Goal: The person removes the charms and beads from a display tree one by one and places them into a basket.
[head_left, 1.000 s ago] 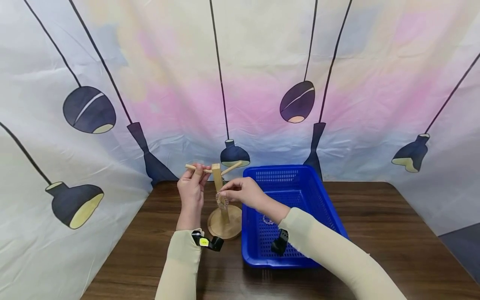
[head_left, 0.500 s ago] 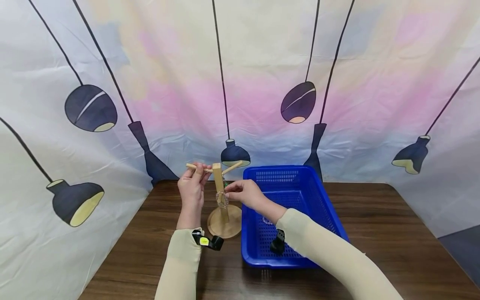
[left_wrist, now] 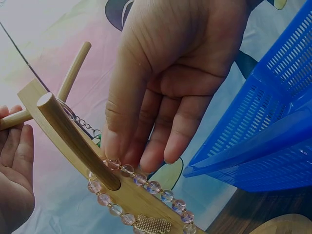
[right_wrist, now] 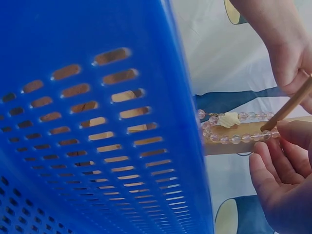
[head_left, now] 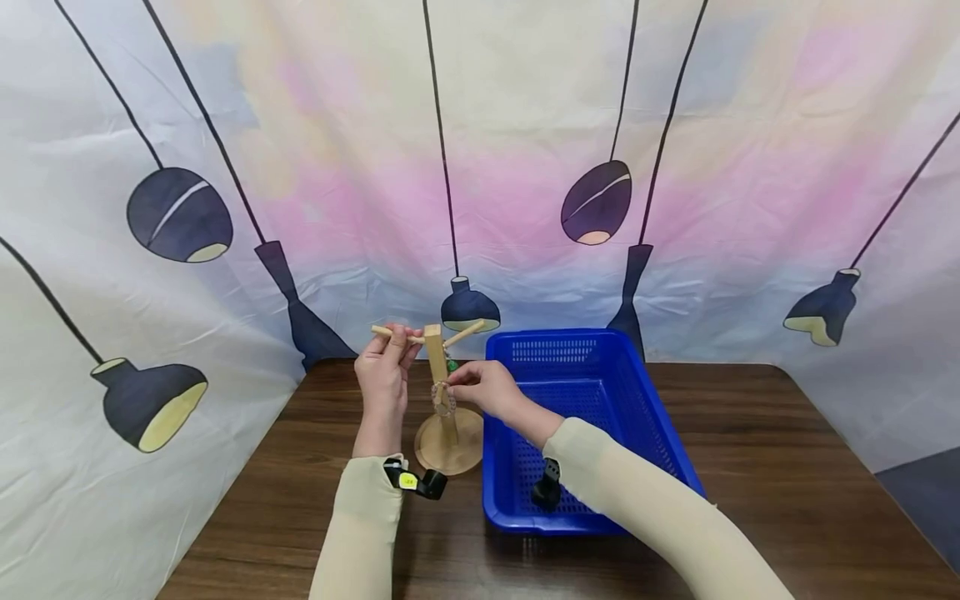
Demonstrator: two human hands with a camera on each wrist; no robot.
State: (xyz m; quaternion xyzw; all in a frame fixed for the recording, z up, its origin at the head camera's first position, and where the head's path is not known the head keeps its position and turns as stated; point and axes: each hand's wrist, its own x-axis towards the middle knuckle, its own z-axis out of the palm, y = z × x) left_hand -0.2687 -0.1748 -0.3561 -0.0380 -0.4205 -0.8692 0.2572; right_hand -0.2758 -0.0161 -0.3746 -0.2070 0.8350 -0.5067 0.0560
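Note:
In the head view, my left hand [head_left: 384, 375] grips an upper peg [head_left: 381, 332] of a wooden stand [head_left: 435, 350] with a round base. A bracelet of clear pinkish beads [head_left: 443, 407] hangs at the front of the post. The left wrist view shows that bracelet looped around a lower peg [left_wrist: 73, 139], with a gold textured charm [left_wrist: 152, 224] on it. My right hand [head_left: 491, 390] pinches the bracelet's top beads between thumb and fingers, close to the peg. Above, a chain with a green piece [head_left: 452, 365] hangs by the post, partly hidden.
A blue perforated plastic basket [head_left: 491, 483] stands right of the stand, under my right forearm. Dark wood tabletop [head_left: 750, 467] extends around it. A cloth backdrop [head_left: 525, 167] printed with pendant lamps rises behind the table.
My right hand has shifted slightly down at the bracelet, its wrist leftward, and the green piece shows more. Beads seen in the basket earlier are now hidden. My left hand stays on its peg.

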